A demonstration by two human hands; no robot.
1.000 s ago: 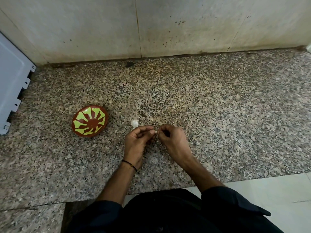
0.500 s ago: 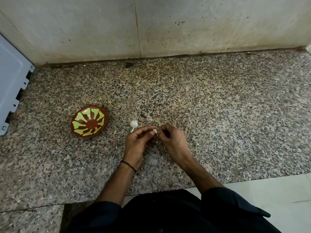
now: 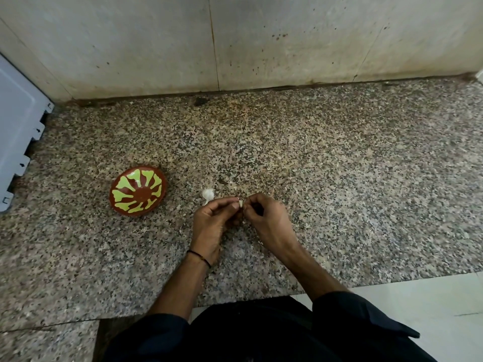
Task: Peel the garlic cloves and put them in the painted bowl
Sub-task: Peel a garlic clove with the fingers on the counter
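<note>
A small pale garlic clove (image 3: pixel 240 204) is pinched between the fingertips of my left hand (image 3: pixel 213 226) and my right hand (image 3: pixel 266 220), just above the speckled granite counter (image 3: pixel 339 178). Most of the clove is hidden by my fingers. A white piece of garlic (image 3: pixel 208 193) lies on the counter just beyond my left hand. The painted bowl (image 3: pixel 138 190), brown with yellow-green petal marks, sits to the left of my hands and looks empty.
A stained tiled wall (image 3: pixel 235 43) closes the back of the counter. A pale blue-grey plastic panel (image 3: pixel 15 131) leans at the far left edge. The counter's front edge runs near my body, with white floor tiles (image 3: pixel 431 309) at the lower right.
My hands stay together on the clove, with only small finger shifts. The view has drifted slightly; the bowl and loose garlic have not moved.
</note>
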